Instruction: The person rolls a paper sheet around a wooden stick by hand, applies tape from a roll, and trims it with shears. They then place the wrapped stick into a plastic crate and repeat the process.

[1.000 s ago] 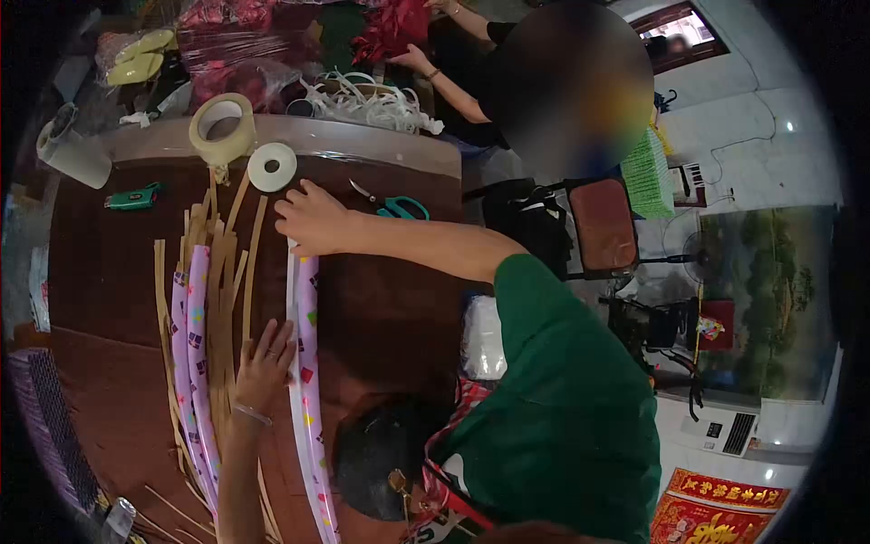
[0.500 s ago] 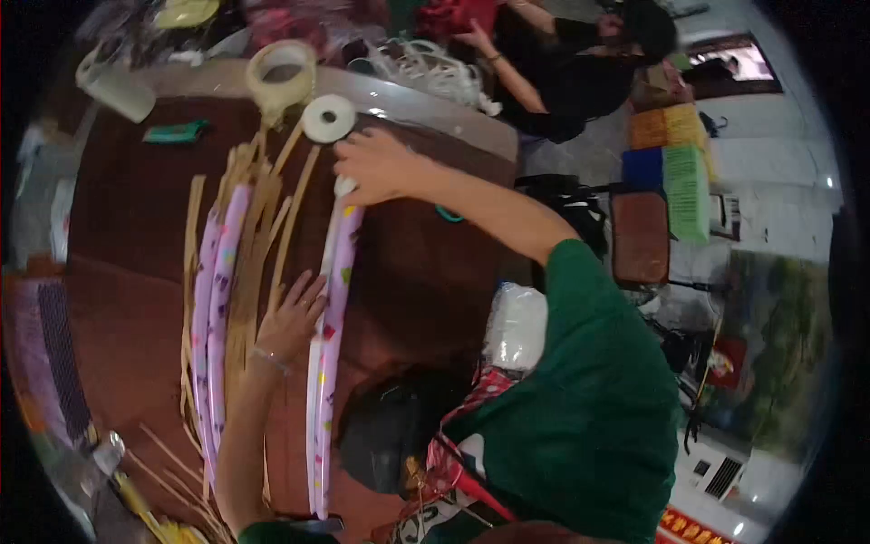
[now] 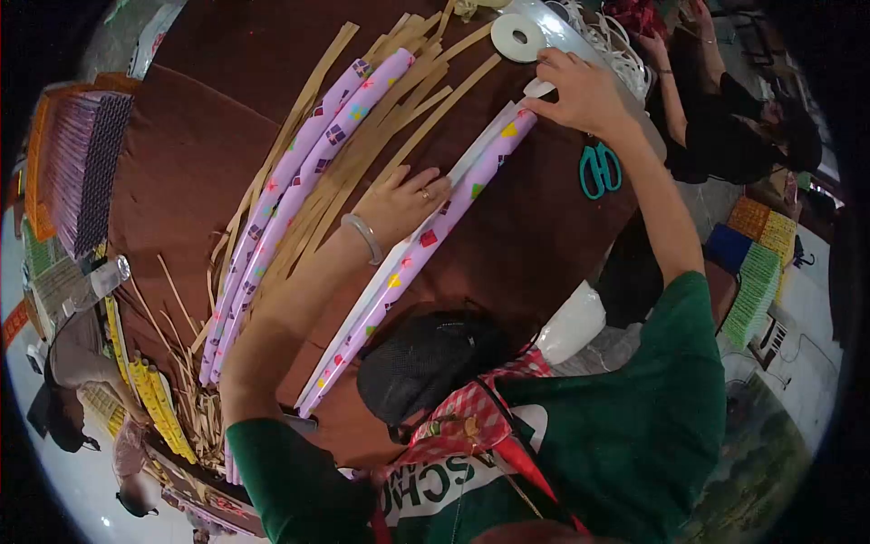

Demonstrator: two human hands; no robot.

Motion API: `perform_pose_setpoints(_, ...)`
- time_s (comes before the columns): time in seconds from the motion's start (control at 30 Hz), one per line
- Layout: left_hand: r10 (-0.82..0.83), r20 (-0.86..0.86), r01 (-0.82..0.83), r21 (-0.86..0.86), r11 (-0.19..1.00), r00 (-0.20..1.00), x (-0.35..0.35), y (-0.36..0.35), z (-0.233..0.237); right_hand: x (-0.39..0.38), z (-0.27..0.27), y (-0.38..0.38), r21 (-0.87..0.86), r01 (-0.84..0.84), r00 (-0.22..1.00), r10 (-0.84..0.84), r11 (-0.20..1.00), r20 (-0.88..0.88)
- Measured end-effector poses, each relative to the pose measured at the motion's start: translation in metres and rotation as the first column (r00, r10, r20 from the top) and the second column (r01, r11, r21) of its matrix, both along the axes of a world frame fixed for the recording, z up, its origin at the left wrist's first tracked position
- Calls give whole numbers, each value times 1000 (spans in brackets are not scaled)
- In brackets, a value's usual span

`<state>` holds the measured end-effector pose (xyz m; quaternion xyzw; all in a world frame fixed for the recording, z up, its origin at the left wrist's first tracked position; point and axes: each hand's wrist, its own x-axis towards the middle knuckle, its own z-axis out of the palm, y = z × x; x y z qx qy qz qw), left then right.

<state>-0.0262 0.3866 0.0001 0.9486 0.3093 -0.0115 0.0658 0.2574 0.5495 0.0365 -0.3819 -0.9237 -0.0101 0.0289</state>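
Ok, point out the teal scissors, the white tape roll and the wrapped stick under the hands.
teal scissors (image 3: 599,172), head view, on the handles.
white tape roll (image 3: 501,36), head view, on its flat ring face.
wrapped stick (image 3: 410,261), head view, on the purple paper mid-length.

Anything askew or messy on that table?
Bamboo strips lie fanned and crossing, not bundled, with thin slivers splayed at the near end. The teal scissors sit close to the edge of the table. Nothing looks damaged.
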Motion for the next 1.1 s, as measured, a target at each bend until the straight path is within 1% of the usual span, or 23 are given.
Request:
perform_pose_setpoints(0.03,1,1,-1,-4,1000,1000,0,0,-2,0,-2,0,-4,-1,1000,1,1000,1)
perform_pose_setpoints(0.1,-21,-51,21,-3,1000,998,0,2,-4,0,-7,0,52,26,999,-28,998,30)
perform_pose_setpoints(0.13,-33,-78,33,-2,999,996,0,3,-4,1,-9,0,51,26,999,-27,998,30)
perform_pose_setpoints(0.17,-32,-78,32,-3,999,996,-1,3,-5,1,-12,-1,75,23,999,-24,997,21)
perform_pose_setpoints(0.27,-13,-16,11,-89,996,1000,1,7,-2,2,-20,-3,101,23,1000,-23,995,-8)
perform_pose_setpoints(0.37,-4,-58,-3,-118,993,998,6,8,-1,1,-21,-5,92,34,998,-29,995,-51)
perform_pose_setpoints(0.4,-2,-62,-9,-179,984,998,6,10,-1,0,-21,-5,83,41,997,-35,996,-72)
perform_pose_setpoints(0.5,-10,-83,-3,-162,987,997,5,11,0,-1,-21,-5,89,58,998,-55,994,-35)
perform_pose_setpoints(0.53,4,-58,-14,-170,985,998,5,9,-4,-2,-21,-4,91,58,998,-55,994,-35)
perform_pose_setpoints(0.63,0,-68,-10,-139,990,998,7,10,-5,-2,-23,-4,97,69,997,-66,993,-39)
perform_pose_setpoints(0.73,-10,-88,-6,-178,984,996,6,12,-4,-2,-24,-3,92,51,996,-43,994,-81)
perform_pose_setpoints(0.8,-18,-105,-2,-185,983,994,6,14,-2,-2,-25,-2,120,50,998,-46,991,-33)
perform_pose_setpoints(0.9,-23,-74,8,-190,982,997,4,17,0,-2,-26,0,80,58,998,-56,995,-17)
perform_pose_setpoints(0.97,32,108,-8,-219,976,994,5,22,-4,-2,-26,-1,77,55,998,-54,996,-23)
perform_pose_setpoints(1.0,23,172,4,-153,988,985,8,27,-4,-3,-25,-1,72,55,998,-53,996,-31)
perform_pose_setpoints(1.03,23,174,4,-149,989,984,12,31,-3,-4,-23,-1,75,55,998,-53,996,-29)
perform_pose_setpoints(1.1,89,148,-55,-217,975,985,23,39,-4,-4,-22,-3,38,92,996,-92,995,-12)
